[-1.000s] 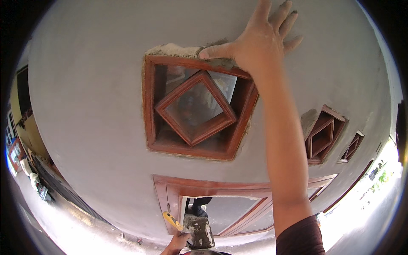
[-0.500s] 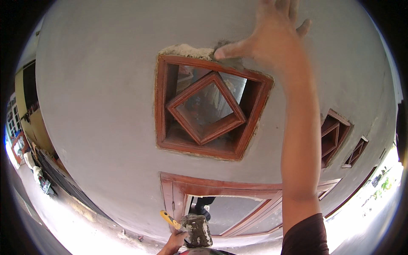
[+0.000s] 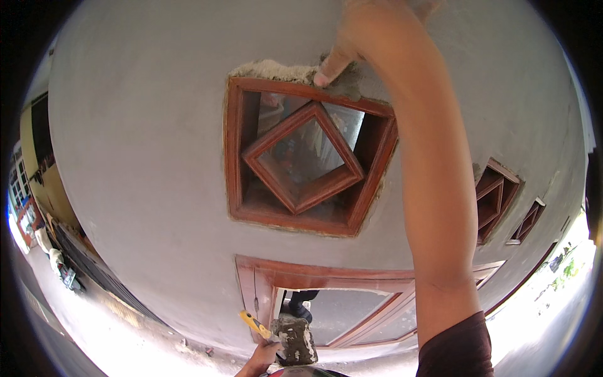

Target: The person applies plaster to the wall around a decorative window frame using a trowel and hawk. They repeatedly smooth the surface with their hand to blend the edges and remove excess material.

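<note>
My right hand is raised to the wall above a reddish-brown wooden window frame. Its thumb is stretched out and touches dark wet mortar along the frame's top edge; the other fingers are spread, blurred and partly cut off at the top. Low down, my left hand is closed around a mortar-smeared board and a trowel or scraper with a yellow handle. How its fingers divide between these two is hard to see.
Rough, pale unplastered edge shows left of the wet mortar. Below stands a larger wooden frame with glass. Smaller wooden vents sit in the grey wall at right. A person's dark-clad leg appears in the lower glass.
My right hand has shifted left and slightly up, its thumb now down against the mortar at the frame's top. My left hand still holds the board and yellow-handled tool.
</note>
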`<action>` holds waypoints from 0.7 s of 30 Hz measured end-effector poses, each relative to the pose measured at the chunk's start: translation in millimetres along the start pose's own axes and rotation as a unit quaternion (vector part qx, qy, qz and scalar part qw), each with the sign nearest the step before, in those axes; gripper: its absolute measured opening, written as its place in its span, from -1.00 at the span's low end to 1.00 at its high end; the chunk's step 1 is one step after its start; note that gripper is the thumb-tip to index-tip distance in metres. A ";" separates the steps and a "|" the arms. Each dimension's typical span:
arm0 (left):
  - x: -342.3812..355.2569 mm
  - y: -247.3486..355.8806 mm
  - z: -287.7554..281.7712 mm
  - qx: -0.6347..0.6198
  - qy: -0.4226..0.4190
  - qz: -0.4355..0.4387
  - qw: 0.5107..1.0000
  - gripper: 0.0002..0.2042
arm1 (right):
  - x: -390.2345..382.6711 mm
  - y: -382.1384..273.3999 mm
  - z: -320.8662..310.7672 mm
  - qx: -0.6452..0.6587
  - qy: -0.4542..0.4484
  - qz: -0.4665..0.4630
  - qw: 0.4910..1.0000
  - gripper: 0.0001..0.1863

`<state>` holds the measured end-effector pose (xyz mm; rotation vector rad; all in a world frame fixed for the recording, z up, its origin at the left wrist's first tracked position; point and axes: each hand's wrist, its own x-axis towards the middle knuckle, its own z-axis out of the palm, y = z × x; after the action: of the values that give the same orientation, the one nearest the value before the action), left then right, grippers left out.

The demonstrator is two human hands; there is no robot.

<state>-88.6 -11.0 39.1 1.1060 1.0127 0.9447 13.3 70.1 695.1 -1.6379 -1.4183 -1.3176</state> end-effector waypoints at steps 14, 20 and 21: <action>4.7 2.1 5.6 -0.095 0.027 -0.066 0.993 -0.77 | 13.8 -1.2 -3.2 0.047 0.112 -0.040 0.992 0.65; 4.2 -3.1 2.4 -0.055 -0.007 -0.079 0.995 -0.78 | -23.4 30.2 4.2 0.178 0.142 -0.063 0.972 0.59; 1.7 -0.2 3.9 -0.057 0.001 -0.080 0.995 -0.79 | -27.0 28.8 8.6 0.182 0.141 -0.066 0.971 0.58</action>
<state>-84.3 -10.4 39.2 0.9160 1.0202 0.8639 45.0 60.8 671.8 -1.0874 -1.5061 -1.2171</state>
